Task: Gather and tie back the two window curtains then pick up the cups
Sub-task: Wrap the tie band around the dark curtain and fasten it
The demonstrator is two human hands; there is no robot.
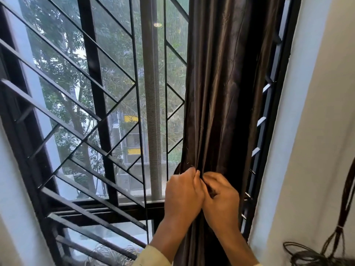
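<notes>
At the window's right side, the left hand [183, 191] and right hand [221, 196] pinch the bunched curtain [226, 93], fingers curled tight, apparently to knot a tie.

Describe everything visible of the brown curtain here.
The brown curtain is dark, glossy, satin-like fabric gathered into tight vertical folds. It hangs upright at the window's right side, in front of the black grille and beside the white wall. The left hand and right hand grip it where it narrows; below them it runs out of frame. No tie-back is clearly visible.
</notes>
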